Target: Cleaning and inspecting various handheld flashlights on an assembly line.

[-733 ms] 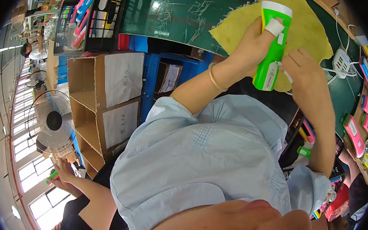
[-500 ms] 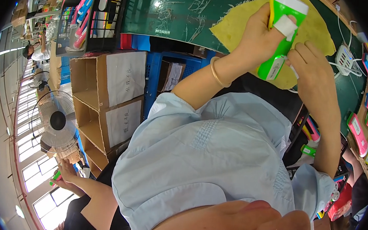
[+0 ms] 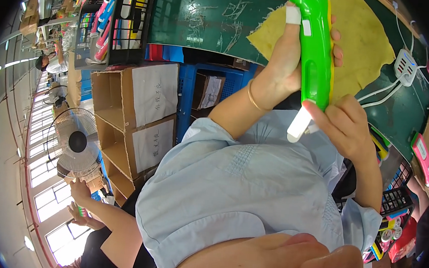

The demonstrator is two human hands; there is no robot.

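Note:
My left hand, with white tape on the thumb, is wrapped around a green flashlight with a white head and a thin yellow strip along one side. A pale button and a long recess face up. A flat white piece sticks out at the flashlight's lower end. Fingers of my right hand are closed on that piece, its index finger pressed at the joint. The fingertips beneath are partly hidden. Under the flashlight lies a yellow cloth on the green table.
A black crate with colourful flashlights stands at the left, above cardboard cubbyholes. A white multi-port charger with cables sits at the right, near a pink flashlight. Further left are a fan and a co-worker's hands.
The flashlight has come closer to me and rolled over, so its button side faces up. My right hand has moved down to its lower end, where the white piece now sticks out.

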